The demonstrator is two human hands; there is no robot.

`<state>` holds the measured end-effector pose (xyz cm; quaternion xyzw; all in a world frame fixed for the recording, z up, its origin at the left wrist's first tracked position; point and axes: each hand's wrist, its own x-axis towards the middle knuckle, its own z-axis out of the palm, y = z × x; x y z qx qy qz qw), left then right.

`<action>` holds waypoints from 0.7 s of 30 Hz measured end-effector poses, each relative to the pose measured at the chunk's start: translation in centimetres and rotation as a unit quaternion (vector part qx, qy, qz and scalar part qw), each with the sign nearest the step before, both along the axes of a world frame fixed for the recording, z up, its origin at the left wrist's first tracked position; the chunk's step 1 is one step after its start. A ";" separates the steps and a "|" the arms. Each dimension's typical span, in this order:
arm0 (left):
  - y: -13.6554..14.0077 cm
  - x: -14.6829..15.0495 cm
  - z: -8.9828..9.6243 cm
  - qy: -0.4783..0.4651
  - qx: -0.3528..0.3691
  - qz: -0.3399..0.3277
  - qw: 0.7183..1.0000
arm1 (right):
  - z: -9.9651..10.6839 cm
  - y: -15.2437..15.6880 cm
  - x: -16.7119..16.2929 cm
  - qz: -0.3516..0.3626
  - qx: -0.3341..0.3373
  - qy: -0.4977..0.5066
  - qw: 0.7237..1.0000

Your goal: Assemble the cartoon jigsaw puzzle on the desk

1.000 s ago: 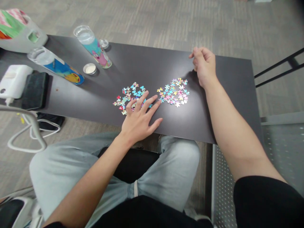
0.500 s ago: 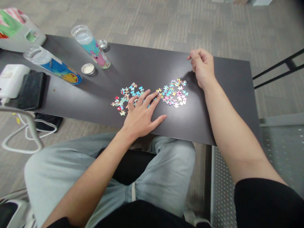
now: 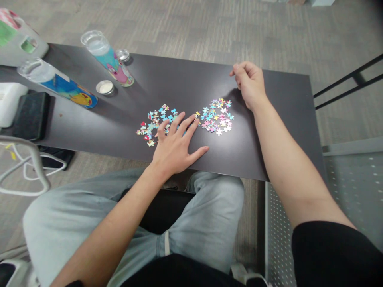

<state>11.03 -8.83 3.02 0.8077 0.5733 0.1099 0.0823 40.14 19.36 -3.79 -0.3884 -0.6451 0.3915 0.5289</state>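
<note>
We judge the puzzle pieces [image 3: 216, 117] light, stiff; pinch edges. Left grip [image 3: 175, 147] splayed, released; right grip [image 3: 250, 85] curled, contents unclear.

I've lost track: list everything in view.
Table: one, dark, centre
Puzzle pieces: many, multicoloured, two table piles
Tubes: two, multicoloured, left
Discs: two, silvery, near tubes
Container: one, whitish, upper left
Block: one, white, left edge
Slab: one, black, beside block
Cords: count unclear, white, lower left
Frame: one, black, right
Panel: one, grey, lower right
Floor: one, grey, beneath
Jeans: one, blue, below table
Shirt: one, black, bottom
Left hand: one, bare, over left pile
Right hand: one, bare, table's right
</note>
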 end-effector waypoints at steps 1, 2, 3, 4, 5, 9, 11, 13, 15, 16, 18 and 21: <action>-0.1 0.0 0.0 -0.002 0.004 0.000 1.000 | 0.1 -0.1 0.0 0.000 -0.001 -0.001 1.000; -0.2 -0.1 0.0 -0.005 0.007 -0.001 1.000 | 0.2 -0.2 -0.1 0.000 -0.003 -0.004 1.000; -0.3 -0.1 0.0 -0.010 0.012 -0.003 1.000 | 0.4 -0.3 -0.1 -0.002 -0.005 -0.007 1.000; -0.5 -0.1 0.0 -0.016 0.017 -0.002 1.000 | 0.5 -0.3 -0.1 -0.003 -0.007 -0.009 1.000; -0.7 -0.2 0.1 -0.023 0.023 0.001 0.999 | 0.5 -0.4 -0.2 -0.003 -0.009 -0.008 1.000; -1.4 -0.2 0.2 -0.040 0.033 0.044 0.998 | 0.6 -0.3 -0.2 0.003 -0.013 0.003 1.000; -1.6 -0.2 0.1 -0.041 0.039 0.055 0.997 | 0.6 -0.3 -0.1 0.003 -0.012 0.003 1.000; -1.7 -0.2 0.1 -0.042 0.047 0.052 0.997 | 0.6 -0.2 -0.1 0.002 -0.011 -0.002 1.000; -1.7 -0.2 0.1 -0.044 0.050 0.045 0.997 | 0.6 -0.2 -0.1 0.003 -0.014 -0.007 1.000; -1.6 -0.2 0.2 -0.046 0.046 0.044 0.997 | 0.7 -0.3 -0.2 0.003 -0.015 -0.008 1.000; -1.6 -0.1 0.4 -0.047 0.039 0.046 0.997 | 0.9 -0.6 -0.3 0.001 -0.016 -0.004 1.000; -1.4 0.0 0.8 -0.033 0.015 0.046 0.998 | 1.4 -1.2 -0.7 -0.014 -0.021 -0.005 1.000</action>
